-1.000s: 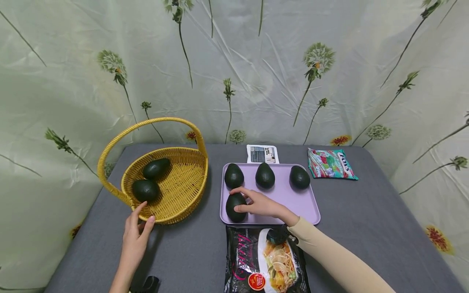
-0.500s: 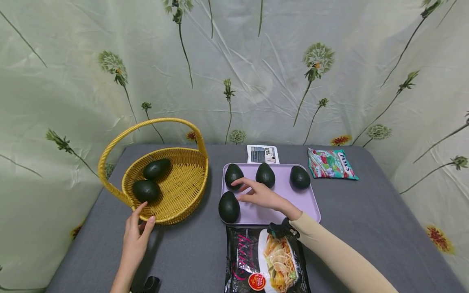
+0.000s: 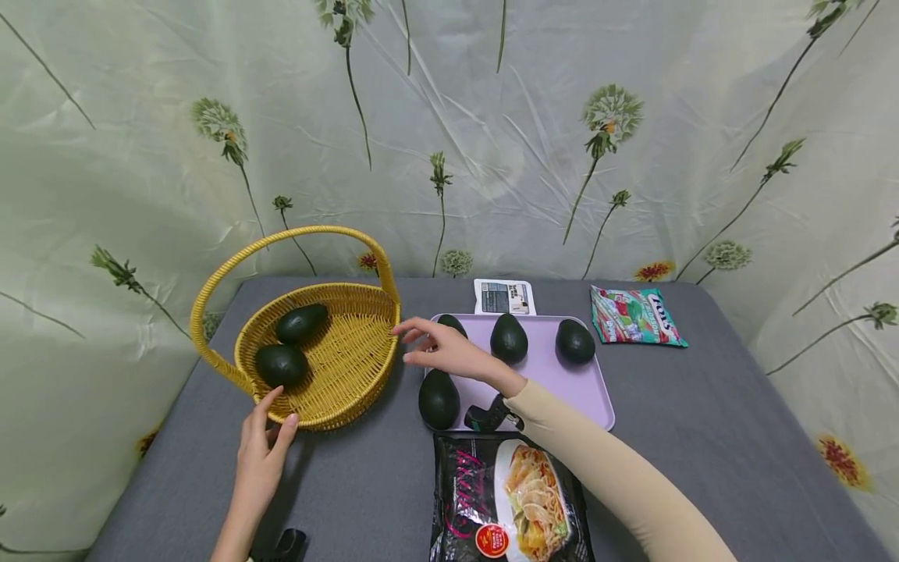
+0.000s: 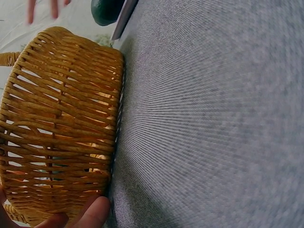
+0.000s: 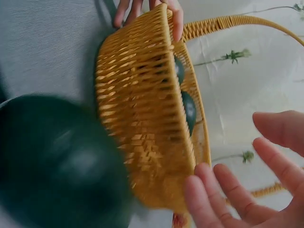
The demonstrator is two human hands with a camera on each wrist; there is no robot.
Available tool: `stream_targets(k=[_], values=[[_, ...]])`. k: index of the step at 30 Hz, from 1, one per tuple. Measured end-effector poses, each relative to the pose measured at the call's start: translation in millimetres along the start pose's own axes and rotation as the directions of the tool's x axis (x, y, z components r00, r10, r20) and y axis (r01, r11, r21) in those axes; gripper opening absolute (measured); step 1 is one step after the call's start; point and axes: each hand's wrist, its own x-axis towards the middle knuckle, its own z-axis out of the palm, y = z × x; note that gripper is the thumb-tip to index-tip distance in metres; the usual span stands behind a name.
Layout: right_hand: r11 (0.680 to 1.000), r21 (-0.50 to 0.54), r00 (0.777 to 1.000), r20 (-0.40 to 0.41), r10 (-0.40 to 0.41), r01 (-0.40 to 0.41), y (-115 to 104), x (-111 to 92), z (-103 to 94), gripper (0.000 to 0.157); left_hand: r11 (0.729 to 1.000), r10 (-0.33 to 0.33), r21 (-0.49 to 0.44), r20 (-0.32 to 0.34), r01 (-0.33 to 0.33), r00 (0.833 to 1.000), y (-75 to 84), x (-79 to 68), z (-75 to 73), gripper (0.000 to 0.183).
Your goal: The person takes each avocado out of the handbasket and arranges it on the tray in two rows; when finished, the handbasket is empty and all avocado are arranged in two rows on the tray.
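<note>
A yellow wicker basket [image 3: 354,351] with a tall arched handle stands at the left, holding two dark green avocados [image 3: 281,365]. My left hand [image 3: 258,457] grips its near-left rim, a finger over the edge and the thumb outside; fingers [image 4: 95,211] show against the weave in the left wrist view. My right hand [image 3: 449,350] hovers between basket and tray, fingers spread, holding nothing, fingertips right by the basket's right rim. On the lilac tray [image 3: 548,386] sit several avocados [image 3: 509,339]; the hand partly hides the back-left one [image 3: 453,321]. The front-left avocado [image 3: 438,400] lies below the right wrist.
A black noodle packet [image 3: 513,499] lies in front of the tray on the grey tablecloth [image 3: 702,437]. Behind the tray is a small white packet [image 3: 503,297]; a teal snack bag [image 3: 635,315] lies at the back right. A flower-printed curtain [image 3: 492,156] hangs behind.
My right hand has let go of the front-left avocado, which shifted slightly left on the tray, then moved left to the basket's rim. My left hand has stayed at the basket.
</note>
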Motion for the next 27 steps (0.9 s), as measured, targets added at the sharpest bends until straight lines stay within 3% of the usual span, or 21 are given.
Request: stream_targets(k=[4, 14, 19, 27], values=[[0.999, -0.006, 0.998, 0.036, -0.045, 0.045, -11, 31, 15.4, 0.043, 1.0, -0.002, 0.001, 0.001, 0.002, 1.0, -0.5, -0.8, -0.7, 0.058], [0.998, -0.027, 0.98, 0.19, -0.058, 0.064, -30, 99, 56.2, 0.045, 1.0, 0.002, -0.005, 0.011, -0.002, 1.0, -0.3, 1.2, -1.0, 0.058], [0.993, -0.121, 0.966, 0.259, 0.019, 0.013, -29, 121, 75.0, 0.049, 1.0, 0.006, -0.005, 0.01, -0.006, 1.0, -0.3, 1.1, -1.9, 0.059], [0.974, -0.204, 0.937, 0.312, 0.155, -0.093, -31, 137, 95.7, 0.055, 1.0, 0.016, -0.007, 0.008, -0.016, 1.0, 0.0, -1.4, -1.6, 0.062]])
